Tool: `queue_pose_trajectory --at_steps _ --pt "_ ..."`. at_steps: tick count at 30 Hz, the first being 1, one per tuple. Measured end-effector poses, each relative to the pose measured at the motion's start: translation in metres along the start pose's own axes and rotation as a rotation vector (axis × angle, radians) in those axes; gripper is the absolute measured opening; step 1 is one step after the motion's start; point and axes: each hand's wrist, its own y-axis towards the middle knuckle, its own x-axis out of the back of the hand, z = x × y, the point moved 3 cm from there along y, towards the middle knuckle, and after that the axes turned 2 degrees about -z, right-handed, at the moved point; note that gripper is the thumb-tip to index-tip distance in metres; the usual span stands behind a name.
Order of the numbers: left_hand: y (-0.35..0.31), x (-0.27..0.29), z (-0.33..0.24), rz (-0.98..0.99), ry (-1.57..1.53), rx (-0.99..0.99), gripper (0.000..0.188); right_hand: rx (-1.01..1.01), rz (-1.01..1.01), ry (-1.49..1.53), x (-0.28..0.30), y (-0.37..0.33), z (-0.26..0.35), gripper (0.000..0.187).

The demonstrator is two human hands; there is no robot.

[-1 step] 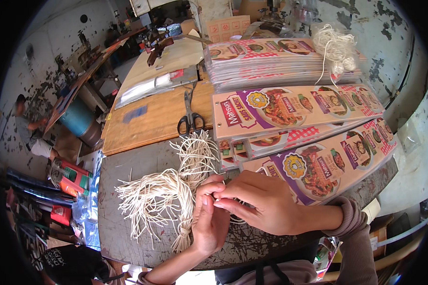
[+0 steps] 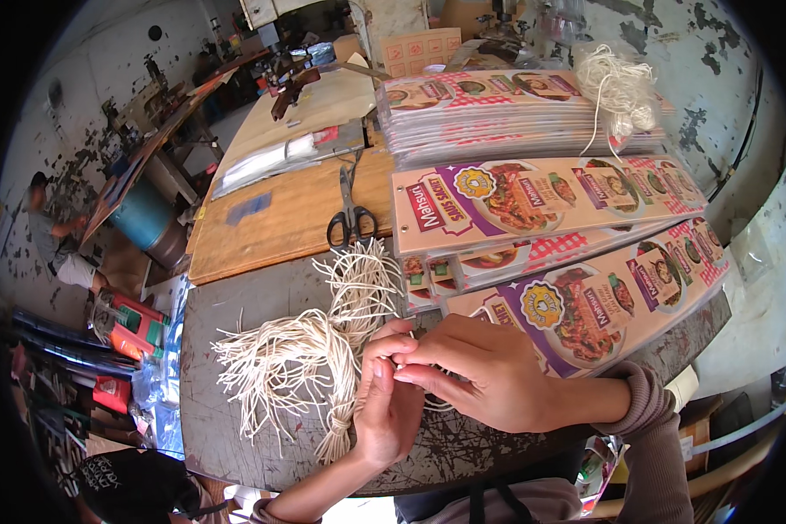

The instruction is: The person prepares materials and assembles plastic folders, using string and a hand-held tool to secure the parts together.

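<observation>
My left hand (image 2: 384, 415) and my right hand (image 2: 489, 375) meet at the near edge of a worn dark table (image 2: 227, 428). Their fingertips pinch a short piece of cream string together, right beside the end of a long printed cardboard strip (image 2: 585, 301). A loose bundle of cut cream strings (image 2: 297, 358) fans out on the table just left of my left hand. The string ends under my fingers are mostly hidden.
More printed strips (image 2: 541, 196) are stacked behind, with a taller pile (image 2: 498, 113) and a bagged string ball (image 2: 620, 87) farther back. Black-handled scissors (image 2: 351, 218) lie on a wooden board (image 2: 271, 227). A person (image 2: 57, 244) crouches on the floor at left.
</observation>
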Motion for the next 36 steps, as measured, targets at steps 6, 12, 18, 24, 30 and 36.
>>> queue_pose_trajectory --at_steps 6,12,18,24,30,36 --pt "-0.003 0.002 0.007 0.079 0.108 -0.098 0.046 -0.003 0.019 -0.027 -0.003 -0.002 0.0 0.019" --pt "0.0 -0.002 0.004 0.097 0.131 -0.089 0.057 0.037 0.013 -0.068 -0.004 -0.002 -0.001 0.019" --pt "0.014 -0.002 -0.009 0.066 0.149 -0.019 0.057 0.065 -0.056 -0.037 -0.003 0.002 0.003 0.02" --pt "0.027 0.015 -0.002 0.161 0.978 0.099 0.05 0.234 -0.03 -0.086 -0.003 0.002 0.007 0.021" --pt "0.029 0.01 0.008 0.1 1.116 -0.005 0.034 0.399 0.148 0.178 -0.005 -0.001 0.047 0.019" --pt "0.024 0.006 0.011 0.06 1.188 -0.112 0.035 0.516 -0.097 0.159 -0.009 -0.003 0.06 0.023"
